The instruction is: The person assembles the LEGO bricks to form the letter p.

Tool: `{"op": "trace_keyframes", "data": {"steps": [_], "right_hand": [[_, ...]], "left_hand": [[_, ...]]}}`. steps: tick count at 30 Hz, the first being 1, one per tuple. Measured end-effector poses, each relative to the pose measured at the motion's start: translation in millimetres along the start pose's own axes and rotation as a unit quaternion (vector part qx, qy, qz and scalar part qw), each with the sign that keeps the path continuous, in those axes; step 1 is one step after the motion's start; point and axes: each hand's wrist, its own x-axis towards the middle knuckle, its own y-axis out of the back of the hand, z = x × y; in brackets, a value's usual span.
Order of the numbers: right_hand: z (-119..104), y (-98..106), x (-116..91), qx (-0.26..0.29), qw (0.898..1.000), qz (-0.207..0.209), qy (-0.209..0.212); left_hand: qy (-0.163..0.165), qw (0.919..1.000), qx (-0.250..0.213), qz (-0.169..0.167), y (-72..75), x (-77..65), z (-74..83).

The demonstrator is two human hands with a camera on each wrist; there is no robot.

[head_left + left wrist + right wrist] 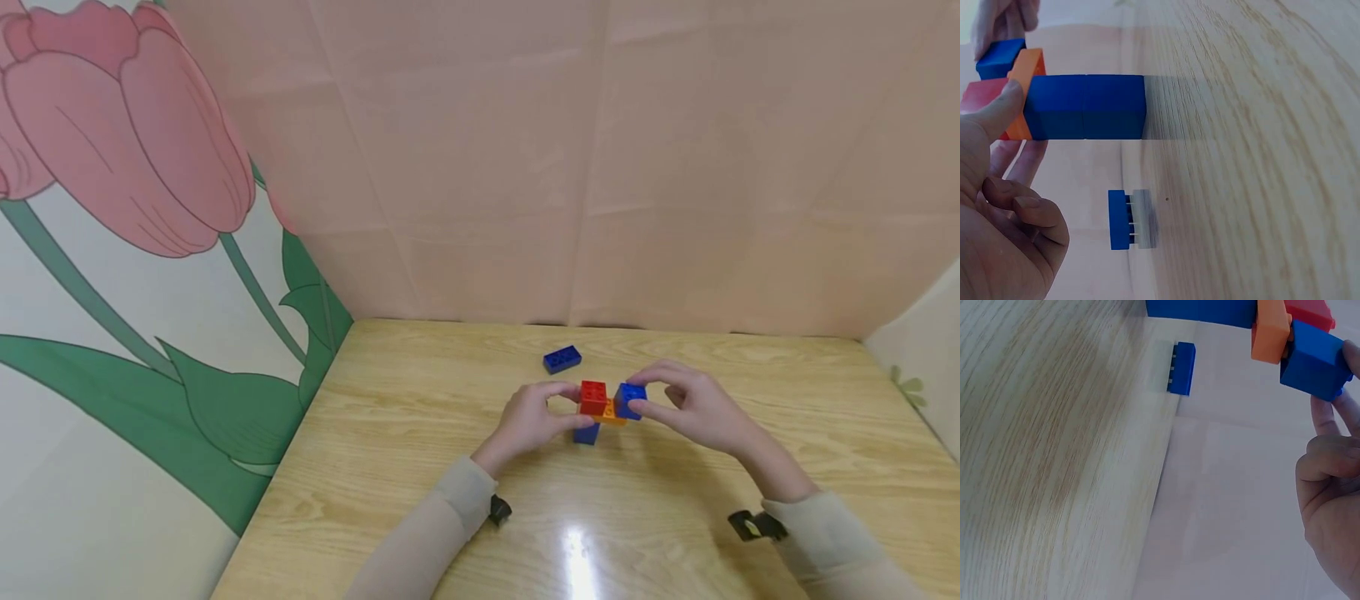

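Observation:
A stack of blue bricks (1085,107) stands upright on the table, with an orange brick (615,416) lying across its top and jutting out to the right. On the orange brick's left part sits a red brick (593,397), which my left hand (531,421) pinches between thumb and fingers. Thumb and fingertips of my right hand (703,410) hold a small blue brick (632,401) over the orange one's right end. In the right wrist view this blue brick (1315,360) leans slightly, right at the orange studs, beside the red brick.
Behind the stack, a loose blue brick (562,359) lies on the wooden table (420,375), its studs facing the tabletop in the wrist views. A pink cloth (480,167) hangs along the table's back edge. A tulip-printed panel (150,250) borders the left side.

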Motion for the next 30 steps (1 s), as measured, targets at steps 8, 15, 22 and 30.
{"op": "trace_keyframes", "data": {"steps": [8,15,22,30], "right_hand": [[-1.2,-1.2,2.5,-0.006,1.0,-0.007,0.003],[-3.9,0.1,4.2,-0.023,1.0,-0.011,-0.009],[-7.3,0.6,5.8,-0.04,0.999,-0.015,-0.015],[-5.7,0.4,4.7,-0.028,0.999,-0.014,-0.015]], "left_hand": [[-0.002,1.0,-0.005,0.0,0.3,0.1,0.1],[-0.004,1.0,-0.008,0.002,0.5,-0.4,0.6],[-0.004,0.9999,-0.01,0.0,0.5,-0.7,0.3],[-0.006,0.9998,-0.017,-0.001,0.1,0.2,-1.2]]}}
